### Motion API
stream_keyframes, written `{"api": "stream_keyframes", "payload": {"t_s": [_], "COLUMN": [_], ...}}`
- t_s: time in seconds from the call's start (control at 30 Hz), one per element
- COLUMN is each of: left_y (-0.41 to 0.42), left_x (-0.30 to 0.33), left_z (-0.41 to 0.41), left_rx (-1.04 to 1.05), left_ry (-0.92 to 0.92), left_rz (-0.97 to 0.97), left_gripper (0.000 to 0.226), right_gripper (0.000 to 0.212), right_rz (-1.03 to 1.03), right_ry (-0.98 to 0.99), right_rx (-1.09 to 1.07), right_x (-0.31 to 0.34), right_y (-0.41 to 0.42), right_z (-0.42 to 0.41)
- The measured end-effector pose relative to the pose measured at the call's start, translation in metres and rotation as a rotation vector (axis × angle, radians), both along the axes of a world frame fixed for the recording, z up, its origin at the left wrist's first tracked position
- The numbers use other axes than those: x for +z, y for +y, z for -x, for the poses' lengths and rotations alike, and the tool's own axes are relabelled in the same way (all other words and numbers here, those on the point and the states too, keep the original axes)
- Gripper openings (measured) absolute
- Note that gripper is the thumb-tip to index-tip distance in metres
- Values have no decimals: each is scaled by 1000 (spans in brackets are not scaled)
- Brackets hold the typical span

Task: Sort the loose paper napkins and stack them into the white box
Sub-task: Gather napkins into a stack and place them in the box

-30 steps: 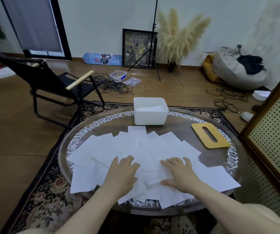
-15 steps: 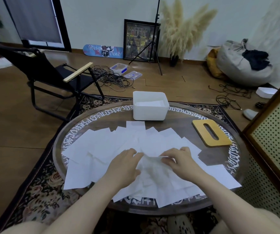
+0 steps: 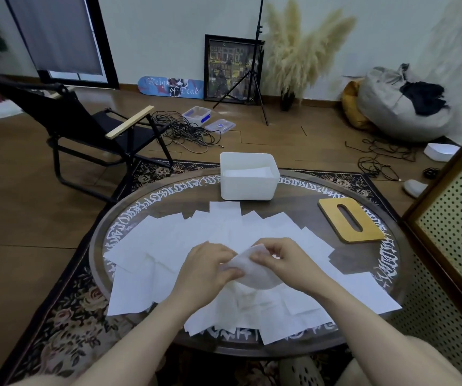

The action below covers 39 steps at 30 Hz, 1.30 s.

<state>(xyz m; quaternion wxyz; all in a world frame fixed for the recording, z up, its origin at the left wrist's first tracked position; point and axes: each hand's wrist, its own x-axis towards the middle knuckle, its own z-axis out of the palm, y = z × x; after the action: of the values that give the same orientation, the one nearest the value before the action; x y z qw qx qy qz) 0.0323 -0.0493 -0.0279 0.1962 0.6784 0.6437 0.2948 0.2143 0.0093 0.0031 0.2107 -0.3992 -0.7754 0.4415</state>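
Head view: the left hand (image 3: 210,267) and right hand (image 3: 282,260) pinch opposite ends of one lifted napkin (image 3: 252,270) at lower centre of the frame, its long axis running left to right. The white box (image 3: 248,188) sits straight above the grip at upper centre, across the loose napkins (image 3: 168,240), about equally near both hands.

round lettered table (image 3: 386,263), scattered loose napkins (image 3: 168,240), white box (image 3: 248,188), wooden slotted lid (image 3: 349,224)
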Motion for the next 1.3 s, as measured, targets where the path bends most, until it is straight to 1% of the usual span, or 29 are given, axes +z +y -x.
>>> {"api": "stream_keyframes", "payload": {"t_s": [0.1, 0.2, 0.27, 0.37, 0.43, 0.5, 0.53, 0.63, 0.73, 0.8, 0.9, 0.97, 1.03, 1.13, 1.2, 1.3], "left_y": [-5, -7, -8, -8, -9, -10, -9, -8, -8, -8, -9, -10, -9, -8, -8, -8], "left_x": [6, 9, 12, 13, 13, 15, 15, 15, 16, 15, 12, 9, 8, 8, 8, 11], "left_z": [4, 9, 10, 10, 7, 3, 1, 4, 13, 20, 28, 30, 31, 31, 30, 28], "left_rx": [103, 196, 270, 364, 395, 384, 376, 378, 443, 495, 556, 580, 590, 597, 597, 595], "left_ry": [-239, -378, -507, -695, -775, -792, -785, -784, -793, -800, -852, -880, -887, -883, -877, -876], "left_rz": [145, 199, 226, 297, 350, 387, 398, 401, 371, 353, 350, 359, 369, 365, 360, 347], "left_gripper": [42, 45, 43, 32, 23, 8, 6, 11, 14, 16, 23, 26, 28, 28, 28, 28], "right_gripper": [14, 13, 15, 16, 12, 14, 15, 15, 11, 12, 15, 17, 15, 11, 22, 50], "right_rz": [149, 255, 305, 371, 373, 353, 343, 317, 251, 153, 16, -12, -28, -33, -44, -155], "right_ry": [151, 199, 195, 197, 168, 110, 82, 33, -4, -87, -283, -373, -441, -478, -499, -636], "right_rx": [-83, -164, -189, -137, -109, -96, -87, -70, -157, -227, -289, -293, -280, -238, -184, -68], "right_x": [-1, -4, -6, -8, -10, -12, -13, -16, -17, -19, -24, -28, -34, -40, -41, -44], "right_y": [1, 0, -2, -7, -10, -12, -11, -6, 5, 14, 26, 32, 36, 37, 35, 32], "right_z": [3, 5, 6, 10, 13, 15, 16, 12, 0, -13, -33, -44, -50, -49, -44, -33]}}
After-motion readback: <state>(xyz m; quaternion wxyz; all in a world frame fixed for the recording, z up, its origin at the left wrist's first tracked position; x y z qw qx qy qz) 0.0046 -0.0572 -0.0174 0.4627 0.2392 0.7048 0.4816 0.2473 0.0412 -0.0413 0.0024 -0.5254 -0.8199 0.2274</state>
